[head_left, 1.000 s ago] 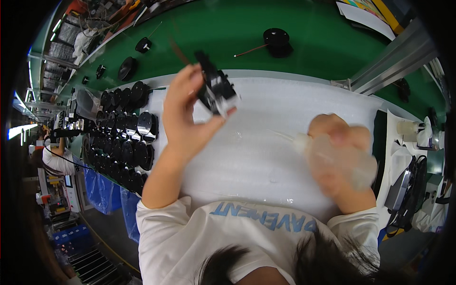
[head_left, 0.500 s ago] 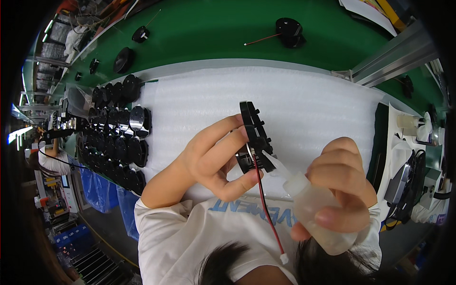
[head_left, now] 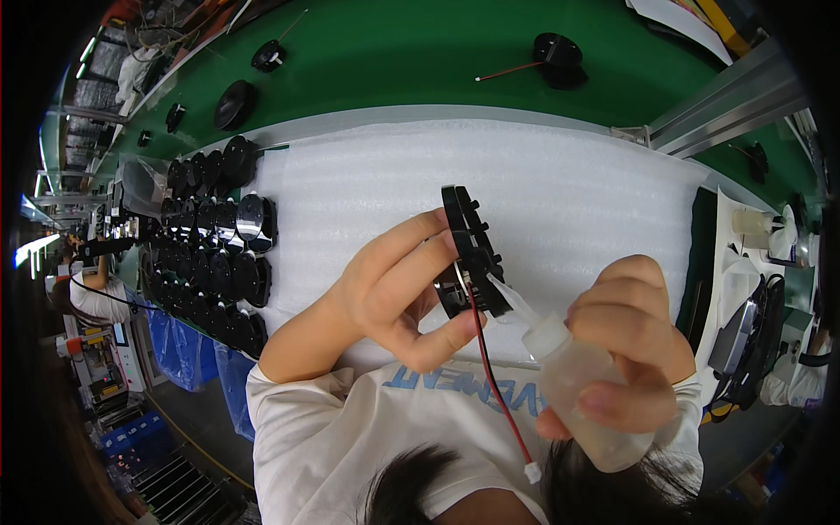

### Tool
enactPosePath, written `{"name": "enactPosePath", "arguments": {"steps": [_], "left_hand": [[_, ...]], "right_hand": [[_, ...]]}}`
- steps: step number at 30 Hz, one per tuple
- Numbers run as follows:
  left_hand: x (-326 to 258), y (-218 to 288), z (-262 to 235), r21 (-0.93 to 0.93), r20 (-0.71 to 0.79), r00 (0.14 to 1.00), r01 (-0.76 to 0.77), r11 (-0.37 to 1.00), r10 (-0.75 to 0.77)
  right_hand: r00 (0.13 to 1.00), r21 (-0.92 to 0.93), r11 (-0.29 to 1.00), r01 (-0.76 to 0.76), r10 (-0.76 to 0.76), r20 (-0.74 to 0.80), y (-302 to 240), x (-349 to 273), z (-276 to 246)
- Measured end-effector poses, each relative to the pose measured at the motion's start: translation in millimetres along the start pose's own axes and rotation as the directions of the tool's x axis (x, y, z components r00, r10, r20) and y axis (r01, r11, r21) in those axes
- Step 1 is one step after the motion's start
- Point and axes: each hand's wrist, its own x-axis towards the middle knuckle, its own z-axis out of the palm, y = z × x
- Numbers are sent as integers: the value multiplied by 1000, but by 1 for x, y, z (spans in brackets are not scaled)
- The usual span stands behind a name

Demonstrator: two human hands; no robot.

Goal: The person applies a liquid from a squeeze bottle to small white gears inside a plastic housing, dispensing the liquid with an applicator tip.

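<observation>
My left hand (head_left: 398, 293) grips a black round part (head_left: 472, 241) on edge between thumb and fingers, above the white foam sheet. The part has small pegs along its right side and looks like a small speaker unit. From its lower end hangs a red and black wire (head_left: 497, 385), ending in a white plug (head_left: 533, 472). In my right hand (head_left: 626, 346) is a translucent squeeze bottle (head_left: 582, 398), tilted with its thin nozzle (head_left: 510, 297) up to the left. The nozzle's tip is at the part's lower right side; whether it touches I cannot tell.
White foam sheet (head_left: 359, 184) covers the bench before me. Rows of black round parts (head_left: 210, 262) stand at its left. Beyond runs a green belt (head_left: 402, 61) carrying several black parts, one with a red wire (head_left: 558, 57). A metal post (head_left: 726, 105) rises at the right.
Black parts on the green belt have shifted right. The dangling wire and its plug have swung slightly right. Both hands stay nearly in place, the nozzle still at the part.
</observation>
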Motion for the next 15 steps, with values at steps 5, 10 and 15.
{"name": "enactPosePath", "arguments": {"steps": [5,10,15], "left_hand": [[5,1,-2,-45,-13,999,41,998,-41],[-8,0,3,-153,-144,969,178,972,-201],[-14,5,4,-440,-104,819,470,765,-564]], "right_hand": [[989,-23,998,53,-55,-138,0,1,8],[982,-39,993,111,-115,-150,6,-2,13],[967,-46,985,168,-173,-188,9,-5,15]]}}
